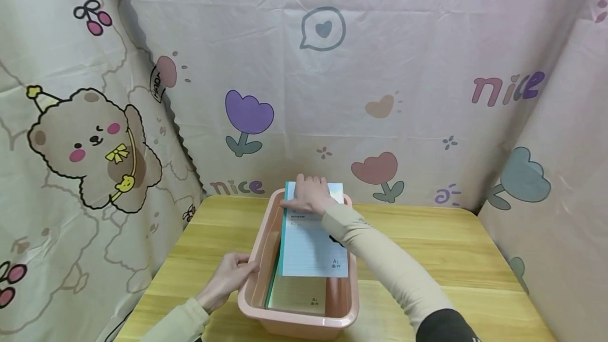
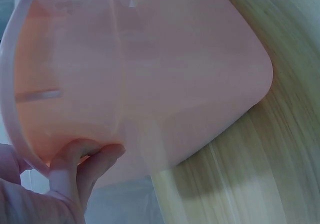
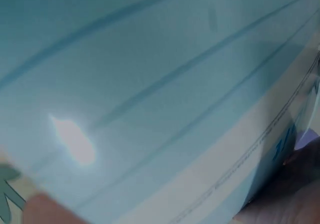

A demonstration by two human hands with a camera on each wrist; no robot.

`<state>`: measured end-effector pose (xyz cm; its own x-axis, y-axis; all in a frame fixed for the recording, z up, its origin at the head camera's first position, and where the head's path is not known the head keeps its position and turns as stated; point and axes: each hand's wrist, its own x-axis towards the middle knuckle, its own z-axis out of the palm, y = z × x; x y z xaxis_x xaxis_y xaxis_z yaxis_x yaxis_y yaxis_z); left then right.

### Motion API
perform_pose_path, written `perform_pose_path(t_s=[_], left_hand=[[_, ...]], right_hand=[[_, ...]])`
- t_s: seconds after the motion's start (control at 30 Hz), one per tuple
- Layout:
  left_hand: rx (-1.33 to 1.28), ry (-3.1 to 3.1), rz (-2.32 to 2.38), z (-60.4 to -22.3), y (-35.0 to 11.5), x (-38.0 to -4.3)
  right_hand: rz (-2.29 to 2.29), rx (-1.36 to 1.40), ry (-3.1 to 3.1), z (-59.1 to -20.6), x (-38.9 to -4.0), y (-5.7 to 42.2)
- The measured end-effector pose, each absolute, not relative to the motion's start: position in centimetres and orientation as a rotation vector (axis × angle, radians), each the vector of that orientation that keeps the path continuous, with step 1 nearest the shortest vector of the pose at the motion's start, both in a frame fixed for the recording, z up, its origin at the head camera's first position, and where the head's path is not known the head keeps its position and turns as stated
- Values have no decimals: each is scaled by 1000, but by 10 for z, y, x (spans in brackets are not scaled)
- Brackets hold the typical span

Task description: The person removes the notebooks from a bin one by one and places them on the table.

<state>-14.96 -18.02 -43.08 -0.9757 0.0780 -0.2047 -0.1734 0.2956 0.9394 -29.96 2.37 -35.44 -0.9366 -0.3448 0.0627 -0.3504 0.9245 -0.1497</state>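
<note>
My L hand (image 1: 230, 278) pinches bin (image 1: 299, 320) at left rim; R hand's (image 1: 311, 194) fingers grip blue bk (image 1: 313, 244) at far end, over yellow bk (image 1: 296, 294) in bin. I'd hold bin still, keep bk clear of rim.

This is a small, cloth-walled nook with a homely, childlike look; whether it stands inside a home or some other room cannot be told. A creased, pale back curtain (image 1: 323, 78) is printed with tulips (image 1: 249, 112), hearts and the word "nice". A left curtain (image 1: 95, 146) shows a winking cartoon bear in a party hat, and a right curtain (image 1: 560, 120) encloses the wood-grain surface (image 1: 427, 226).
</note>
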Motion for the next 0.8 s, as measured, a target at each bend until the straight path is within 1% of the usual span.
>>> perform_pose_path(t_s=[0.27,0.4,0.57,0.8], left_hand=[[-68,2337,1756,-431,-182,-148],[-71,2335,1756,-429,-182,-150],[-118,2337,1735,-427,-182,-150],[-104,2328,1725,-428,-184,-150]], right_hand=[[312,558,-2998,-303,-307,50],[338,541,-2987,-286,-308,71],[338,510,-3009,-286,-312,110],[281,458,-3012,-305,-319,168]])
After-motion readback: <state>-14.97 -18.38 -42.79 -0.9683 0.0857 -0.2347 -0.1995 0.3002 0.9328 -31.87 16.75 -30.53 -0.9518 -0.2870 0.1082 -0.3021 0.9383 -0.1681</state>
